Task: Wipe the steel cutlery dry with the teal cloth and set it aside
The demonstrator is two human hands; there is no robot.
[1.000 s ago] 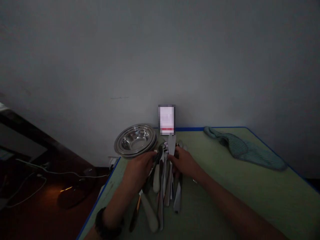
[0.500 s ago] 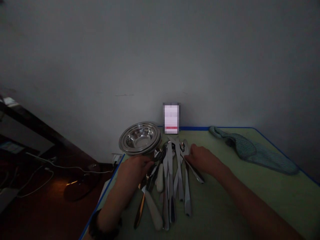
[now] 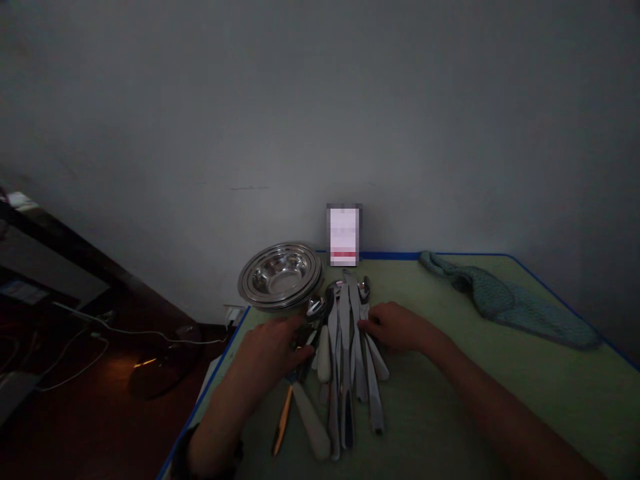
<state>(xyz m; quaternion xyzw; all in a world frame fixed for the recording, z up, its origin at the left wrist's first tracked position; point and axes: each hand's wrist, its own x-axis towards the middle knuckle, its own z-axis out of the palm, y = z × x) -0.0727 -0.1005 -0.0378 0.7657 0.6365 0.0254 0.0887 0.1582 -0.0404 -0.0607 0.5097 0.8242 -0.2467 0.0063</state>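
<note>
My left hand [image 3: 273, 350] is half curled, palm down, thumb out over the left side of the cutlery pile [image 3: 346, 373]; fingertips hidden among the pieces, so can't tell if it has hold of any. My right hand [image 3: 397, 327] is loosely curled at the pile's right side, thumb and forefinger at the flatware; can't tell if it's gripping or only touching.

Pile lies on the green desk [image 3: 530, 373], nearer the left edge than the right, handles mostly toward the near edge. Metal knives and spoons overlap lengthwise in the middle. On the left: a pale handle [image 3: 313, 423] angled to the near edge, a gold-toned piece [image 3: 281, 427] just beside it, a shorter pale handle [image 3: 323, 353] further in.

Stacked steel bowls [image 3: 283, 277] at the far left corner, just beyond my left hand. Lit screen [image 3: 344, 230], blurred out, upright at the far edge by the wall [image 3: 450, 120]. Crumpled blue-green cloth [image 3: 490, 297] runs from the far edge to the right edge. Dark band [image 3: 185, 457] on my left wrist. White cable [image 3: 150, 337] off past the left edge.
</note>
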